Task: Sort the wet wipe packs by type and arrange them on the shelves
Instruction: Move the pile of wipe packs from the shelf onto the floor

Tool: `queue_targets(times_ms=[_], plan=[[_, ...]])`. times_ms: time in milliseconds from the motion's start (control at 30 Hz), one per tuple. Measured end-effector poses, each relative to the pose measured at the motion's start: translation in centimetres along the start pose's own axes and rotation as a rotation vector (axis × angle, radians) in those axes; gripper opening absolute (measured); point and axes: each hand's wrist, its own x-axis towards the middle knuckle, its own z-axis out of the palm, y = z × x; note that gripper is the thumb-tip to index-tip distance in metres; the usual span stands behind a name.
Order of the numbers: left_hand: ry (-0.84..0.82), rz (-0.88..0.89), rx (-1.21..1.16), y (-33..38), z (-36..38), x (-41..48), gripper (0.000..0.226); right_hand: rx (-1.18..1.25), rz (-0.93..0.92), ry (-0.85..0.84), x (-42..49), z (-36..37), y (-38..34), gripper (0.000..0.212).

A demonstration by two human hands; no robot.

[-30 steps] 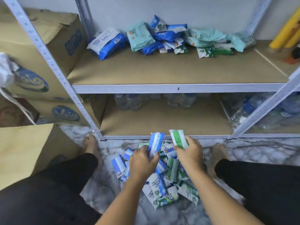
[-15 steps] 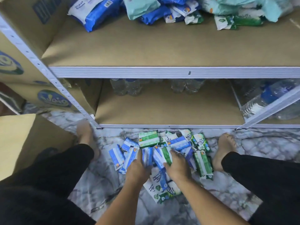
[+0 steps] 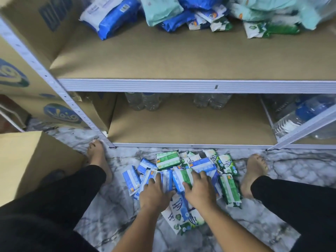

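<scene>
Small soft wet wipe packs, some blue-and-white and some green-and-white, lie mixed in a heap (image 3: pixel 183 166) on the grey-veined marble floor (image 3: pixel 109 206), between the person's bare feet and just short of the metal rack's front edge. Both hands are down in the near side of the heap. The left hand (image 3: pixel 154 193) curls its fingers over the top of an upright blue-and-white pack (image 3: pixel 167 180), thumb tucked at its four o'clock side, a grip that looks meant to draw out one colour. The right hand (image 3: pixel 199 190), just beside it at three o'clock, arches splayed fingers over a green-and-white pack (image 3: pixel 186 176); whether it pinches or only presses I cannot tell. One colour under each hand suggests sorting on the floor before anything goes up. At twelve o'clock from the heap, the brown board lower shelf (image 3: pixel 190 128) holds clear plastic water bottles (image 3: pixel 143 101) at its back. The brown board upper shelf (image 3: pixel 163 57) above carries larger packs pushed to the rear, probably roughly grouped: a big blue-and-white bag (image 3: pixel 112 17) at eleven o'clock, pale teal bags (image 3: pixel 160 10) near twelve, green bags (image 3: pixel 272 30) at one. Printed cardboard cartons (image 3: pixel 27 57) stand at ten o'clock, outside the rack.
</scene>
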Motion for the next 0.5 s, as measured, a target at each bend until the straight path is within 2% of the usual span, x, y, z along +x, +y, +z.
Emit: queue_targets(times_ms=[200, 333, 500], plan=[[0.201, 0.139, -0.206, 2.6, -3.6, -2.2, 0.082, 0.237, -0.058, 0.242, -0.5, -4.4, -1.6, 0.046], [0.394, 0.346, -0.34, 5.8, -9.2, -3.5, 0.067, 0.443, -0.147, 0.457, 0.7, -10.1, -3.3, 0.035], [0.613, 0.577, -0.416, 9.7, -17.8, -5.3, 0.054, 0.574, -0.297, 0.712, 2.3, -19.3, -4.9, 0.02]])
